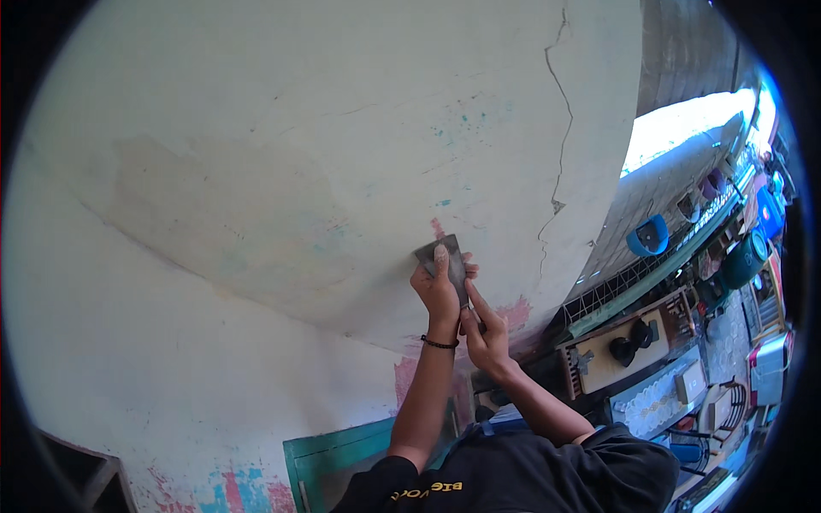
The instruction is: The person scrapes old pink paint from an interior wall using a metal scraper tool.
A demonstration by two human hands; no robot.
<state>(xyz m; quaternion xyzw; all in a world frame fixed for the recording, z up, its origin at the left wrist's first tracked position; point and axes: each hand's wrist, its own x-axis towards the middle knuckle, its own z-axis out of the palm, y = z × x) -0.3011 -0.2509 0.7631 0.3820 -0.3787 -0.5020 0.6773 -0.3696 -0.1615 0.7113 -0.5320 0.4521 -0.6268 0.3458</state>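
head view, left hand (438,289) fingers pressed flat on scraper (446,259) blade against wall (342,128), right hand (486,335) fingers curled round its handle

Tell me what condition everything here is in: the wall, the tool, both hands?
Wall: cracked, paint worn in patches, pink and teal showing through.
Crack: runs down the wall's right side.
Scraper: blade pressed flat against the wall.
Left hand: fingers pushing on the blade.
Right hand: gripping the scraper lower down.
Bracelet: on the left wrist.
Teal frame: leaning low against the wall.
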